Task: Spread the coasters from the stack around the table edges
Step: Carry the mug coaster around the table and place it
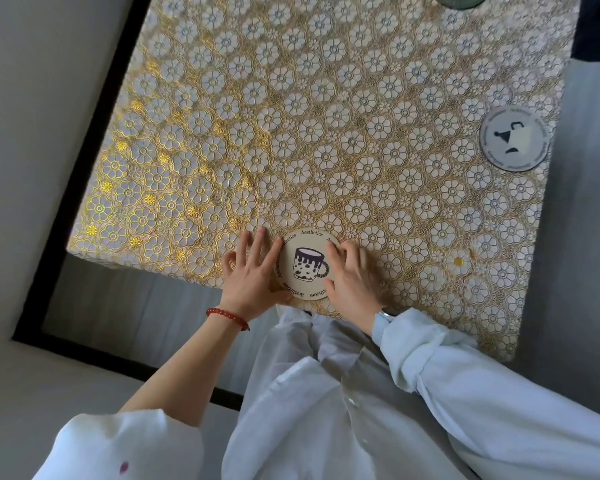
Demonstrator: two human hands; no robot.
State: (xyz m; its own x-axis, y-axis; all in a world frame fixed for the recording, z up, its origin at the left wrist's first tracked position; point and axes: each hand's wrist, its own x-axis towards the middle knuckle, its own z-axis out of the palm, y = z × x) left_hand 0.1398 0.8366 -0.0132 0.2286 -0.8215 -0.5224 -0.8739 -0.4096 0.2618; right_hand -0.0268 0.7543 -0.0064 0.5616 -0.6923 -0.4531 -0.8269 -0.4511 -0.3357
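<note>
A round cream coaster printed with a spotted mug lies at the near edge of the table, which is covered in a gold and white flower cloth. My left hand presses against the coaster's left rim with fingers spread. My right hand holds its right rim, fingertips on top. I cannot tell whether more coasters lie beneath it. A grey-white coaster lies flat by the right edge. A dark green round coaster shows partly at the far edge.
The table's near left corner stands over a grey floor with a black strip along the left side. A dark object sits past the far right corner. My white clothing fills the bottom.
</note>
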